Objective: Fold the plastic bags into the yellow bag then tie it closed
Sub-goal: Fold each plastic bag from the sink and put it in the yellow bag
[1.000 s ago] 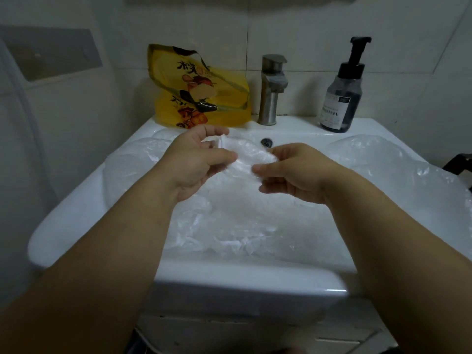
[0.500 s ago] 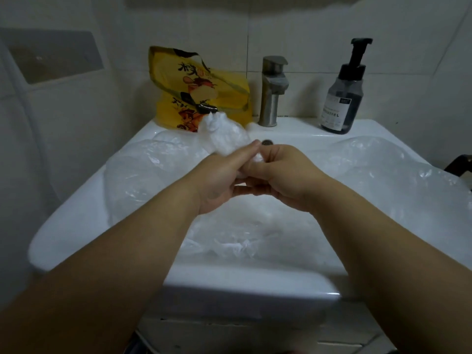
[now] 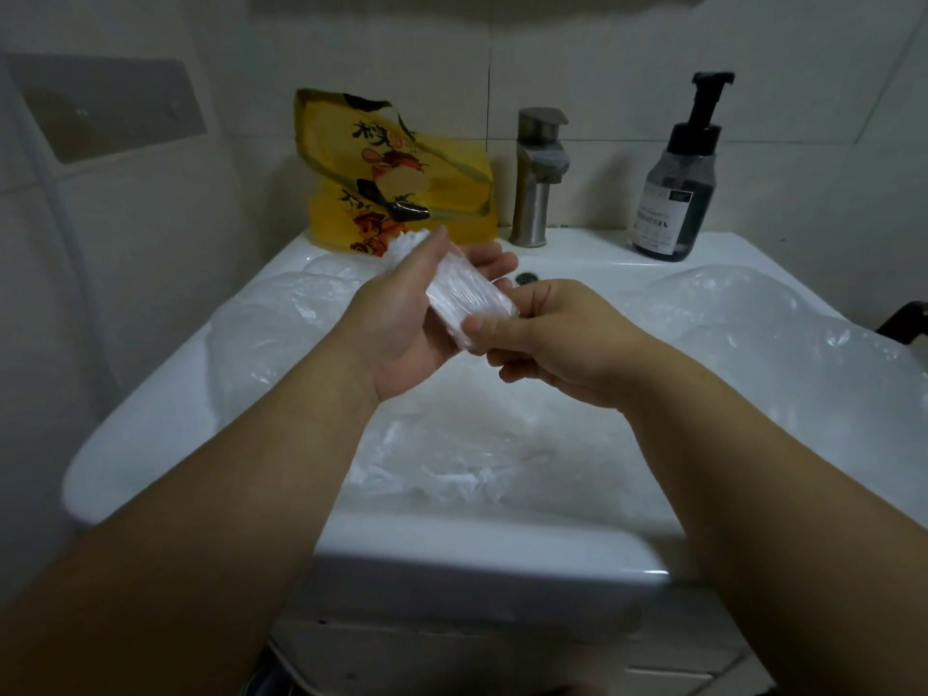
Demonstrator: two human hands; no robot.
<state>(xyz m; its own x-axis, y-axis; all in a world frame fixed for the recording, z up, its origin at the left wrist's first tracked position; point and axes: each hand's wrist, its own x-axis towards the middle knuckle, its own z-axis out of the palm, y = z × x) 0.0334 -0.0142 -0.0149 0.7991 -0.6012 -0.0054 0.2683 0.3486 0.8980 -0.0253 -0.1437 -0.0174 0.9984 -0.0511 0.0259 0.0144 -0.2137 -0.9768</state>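
A clear plastic bag, folded into a narrow strip, lies across the upturned palm of my left hand. My left thumb rests along the strip's far side and the fingers reach out beneath it. My right hand pinches the strip's near end between thumb and fingers. Both hands hover over the white sink. The yellow printed bag stands upright at the back left of the sink, beside the tap, with its mouth slack.
Several loose clear plastic bags lie crumpled across the basin and over its right side. A metal tap and a dark pump bottle stand at the back. Tiled walls close in on the left and behind.
The crumpled clear bag held between both hands has become a flat narrow strip. My left hand has turned palm up under it and my right hand has shifted to its near end.
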